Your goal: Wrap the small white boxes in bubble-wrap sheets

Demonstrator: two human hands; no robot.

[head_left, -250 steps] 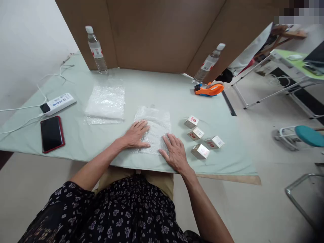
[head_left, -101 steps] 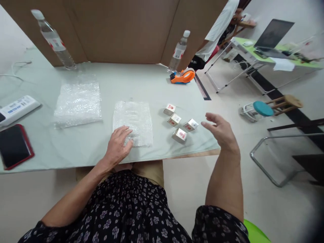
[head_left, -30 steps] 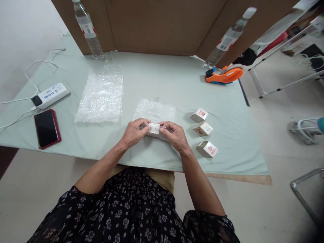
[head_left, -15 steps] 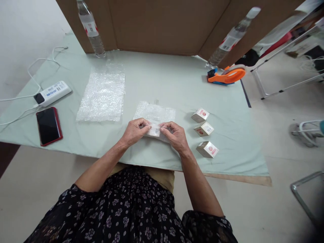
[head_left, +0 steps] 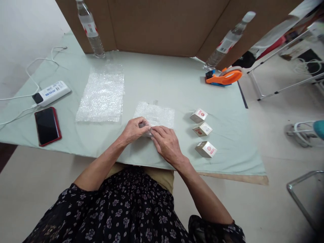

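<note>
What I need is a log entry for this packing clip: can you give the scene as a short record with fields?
Left hand: pinching the near part of the bubble wrap sheet
Right hand: flat on the same sheet, fingertips by the other hand
Right of hands: three small boxes
Elsewhere: spare bubble wrap, tape dispenser, phone
Surface: table with pale green cloth

Both hands (head_left: 152, 131) on bubble wrap (head_left: 162, 113)

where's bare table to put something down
Widest bare cloth: along the cardboard screen, between the left water bottle and the tape dispenser. Also: front left, between the phone and the left hand; and between the small boxes and the dispenser. Crowded: the bubble wrap sheet under it and the right hand, boxes close on its right.
</note>
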